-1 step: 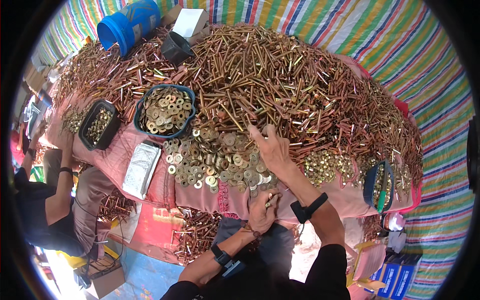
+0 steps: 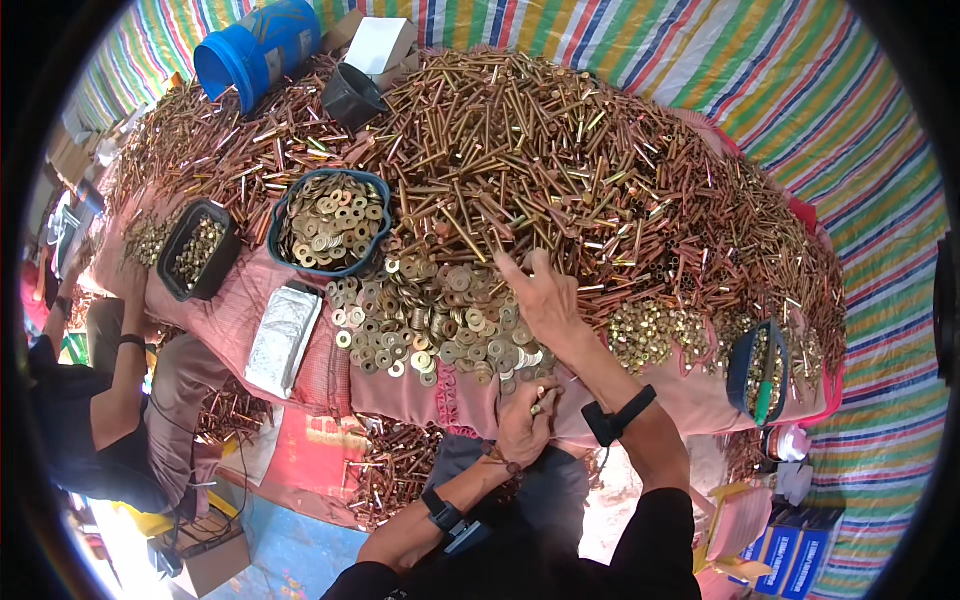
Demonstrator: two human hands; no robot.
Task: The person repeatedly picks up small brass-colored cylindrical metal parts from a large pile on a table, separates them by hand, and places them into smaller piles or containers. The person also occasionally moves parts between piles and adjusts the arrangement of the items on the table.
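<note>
Low in front of me, my left hand [image 2: 522, 430] is closed around a bolt [image 2: 541, 400], whose brassy end pokes out between thumb and fingers; the rest of it is hidden. My right hand [image 2: 543, 300] reaches over to the near edge of a big heap of long brassy bolts [image 2: 590, 150]. Its thumb and forefinger are apart at the bolts, and I see nothing held between them. Just left of that hand, flat round washers [image 2: 450, 315] lie in a loose pile on the pink cloth [image 2: 400, 395]. Small nuts [image 2: 645, 335] are strewn right of my right forearm.
A blue-rimmed basin [image 2: 385, 235] full of washers and a black tub [image 2: 172, 275] of nuts stand left, near a silvery packet [image 2: 285, 340]. A blue tub [image 2: 738, 385] with a green-handled tool [image 2: 766, 385] is right. A co-worker's arm [image 2: 122, 380] is far left; a blue bucket [image 2: 265, 50] lies behind.
</note>
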